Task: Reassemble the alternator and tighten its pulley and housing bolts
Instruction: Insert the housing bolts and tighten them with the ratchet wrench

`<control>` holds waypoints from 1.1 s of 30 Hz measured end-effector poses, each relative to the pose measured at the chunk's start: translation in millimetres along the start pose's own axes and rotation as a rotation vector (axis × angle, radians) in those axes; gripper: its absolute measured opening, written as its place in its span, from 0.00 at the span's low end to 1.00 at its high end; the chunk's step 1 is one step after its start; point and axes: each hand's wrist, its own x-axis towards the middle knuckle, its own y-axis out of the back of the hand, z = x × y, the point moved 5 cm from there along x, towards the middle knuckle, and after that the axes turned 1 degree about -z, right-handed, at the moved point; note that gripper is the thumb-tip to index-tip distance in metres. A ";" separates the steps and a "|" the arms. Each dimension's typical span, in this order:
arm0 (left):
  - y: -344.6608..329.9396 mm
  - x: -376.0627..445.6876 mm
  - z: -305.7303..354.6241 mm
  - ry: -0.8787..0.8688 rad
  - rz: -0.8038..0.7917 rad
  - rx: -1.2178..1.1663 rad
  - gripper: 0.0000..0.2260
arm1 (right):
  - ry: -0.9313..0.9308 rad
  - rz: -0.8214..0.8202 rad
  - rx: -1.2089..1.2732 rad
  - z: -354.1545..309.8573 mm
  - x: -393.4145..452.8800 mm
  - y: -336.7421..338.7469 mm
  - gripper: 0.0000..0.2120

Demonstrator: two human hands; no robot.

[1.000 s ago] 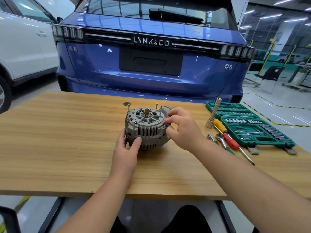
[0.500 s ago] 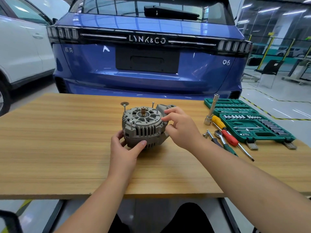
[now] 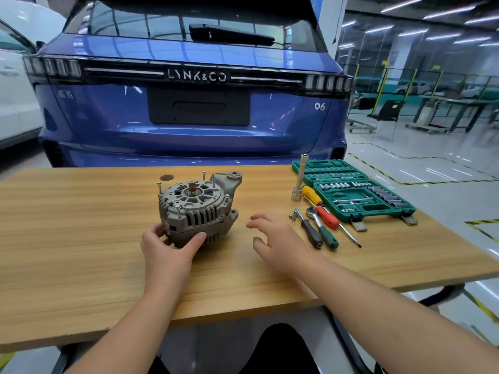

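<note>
A grey cast-metal alternator (image 3: 197,209) with slotted vents is sitting on the light wooden tabletop (image 3: 81,238), left of the table's middle, its brown shaft stub pointing up and several long thin housing bolts (image 3: 178,211) standing proud of its top face. A small dark round washer-like disc (image 3: 166,177) is lying on the wood just behind it to the left. The left hand (image 3: 167,249) is gripping the near lower side of the alternator, thumb curled against the front and fingers wrapping round the left edge. The right hand (image 3: 275,238) is hovering just right of the alternator, apart from it, with fingers spread and relaxed, holding nothing. Further right, a tall chrome socket extension (image 3: 299,178) is standing upright, and beside it a yellow-and-red-handled screwdriver (image 3: 324,211), a green-handled ratchet (image 3: 322,228) and a black-handled tool (image 3: 309,229) are lying side by side. At the far right an open green plastic socket-set case (image 3: 359,190) is resting on the table. A blue car (image 3: 194,117) is standing behind the table.
</note>
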 end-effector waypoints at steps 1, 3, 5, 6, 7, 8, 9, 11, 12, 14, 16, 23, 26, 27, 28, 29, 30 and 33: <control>-2.0 -0.4 1.6 0.002 0.016 0.020 0.37 | -0.040 -0.024 -0.031 9.1 -3.2 0.5 0.18; -7.2 -0.7 3.5 0.006 0.058 0.081 0.40 | -0.106 -0.036 -0.074 24.6 -7.6 4.2 0.16; -13.6 -1.1 6.1 0.010 0.102 0.157 0.43 | -0.160 0.007 -0.135 35.8 -9.8 12.3 0.15; -16.6 -0.9 7.5 0.019 0.121 0.185 0.44 | -0.184 0.042 -0.192 41.2 -9.8 17.8 0.15; -19.6 -0.2 8.8 0.037 0.135 0.207 0.45 | -0.210 0.074 -0.263 46.7 -9.4 23.7 0.15; -21.9 0.9 9.8 0.060 0.144 0.223 0.45 | -0.242 0.087 -0.341 52.4 -8.8 29.6 0.15; -24.0 2.7 10.2 0.083 0.150 0.234 0.45 | -0.285 0.074 -0.421 58.8 -8.0 35.0 0.16; -27.9 6.6 11.1 0.114 0.153 0.251 0.45 | -0.371 0.008 -0.553 72.1 -8.3 41.3 0.17; -29.5 7.7 11.9 0.119 0.153 0.259 0.45 | -0.403 -0.017 -0.587 77.8 -10.1 41.3 0.16; -31.1 7.6 13.6 0.123 0.162 0.272 0.45 | -0.434 -0.024 -0.614 85.4 -17.3 34.9 0.16; -29.7 3.2 14.1 0.141 0.189 0.291 0.44 | -0.439 0.021 -0.627 89.4 -25.5 25.7 0.17; -46.7 -50.9 50.1 -0.551 0.057 0.385 0.22 | -0.472 0.081 -0.618 94.4 -16.3 20.7 0.15; -92.5 -61.1 50.6 -0.654 -0.308 0.482 0.11 | -0.469 0.072 -0.603 95.6 -13.3 18.3 0.16; -107.9 -58.5 45.9 -0.577 -0.410 0.519 0.09 | -0.466 0.083 -0.592 96.4 -13.9 18.3 0.15; -122.8 -54.3 40.0 -0.476 -0.475 0.552 0.09 | -0.464 0.101 -0.581 97.7 -15.2 18.3 0.15; -137.3 -48.6 34.0 -0.378 -0.512 0.579 0.10 | -0.461 0.123 -0.574 99.0 -16.8 18.3 0.15; -151.8 -42.6 29.1 -0.298 -0.533 0.601 0.11 | -0.459 0.142 -0.567 100.1 -18.2 17.8 0.15; -193.0 -24.1 23.1 -0.206 -0.531 0.668 0.13 | -0.456 0.185 -0.543 103.0 -19.1 16.4 0.14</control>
